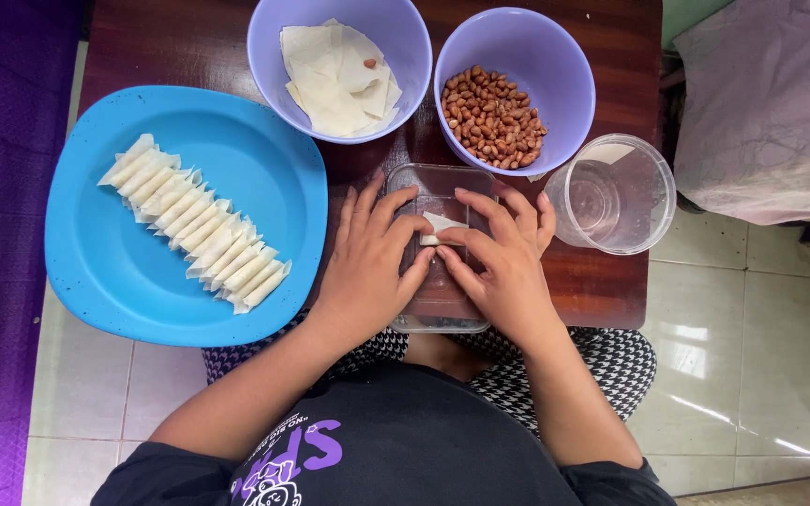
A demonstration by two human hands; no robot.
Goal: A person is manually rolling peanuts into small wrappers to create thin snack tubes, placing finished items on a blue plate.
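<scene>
- Over the middle of the dark brown wooden worktop: left hand and right hand brought close together, fingertips meeting on a small white folded pastry wrapper.
- Left hand: thumb and fingers curled inward, pinching the wrapper's left end.
- Right hand: fingers bent, thumb and forefinger pinching the wrapper's right side; remaining fingers loosely arched above it.
- Beneath both hands: clear square plastic tray, resting on the worktop's near edge, with the wrapper held just above it.
- Left of the hands: large blue round-cornered plastic plate, partly overhanging the worktop, bearing a diagonal row of white rolled pastry pieces, side by side and overlapping.
- Beyond the hands, to the left: lilac round plastic bowl holding a loose stack of flat white wrapper sheets.
- Beyond the hands, to the right: second lilac plastic bowl, just beside the first, filled partway with reddish-brown peanuts.
- Right of the right hand: clear round plastic cup, upright, near the worktop's right edge and close to the peanut bowl.
- Under and around the worktop: pale glossy tiled floor; purple cloth along the left side.
</scene>
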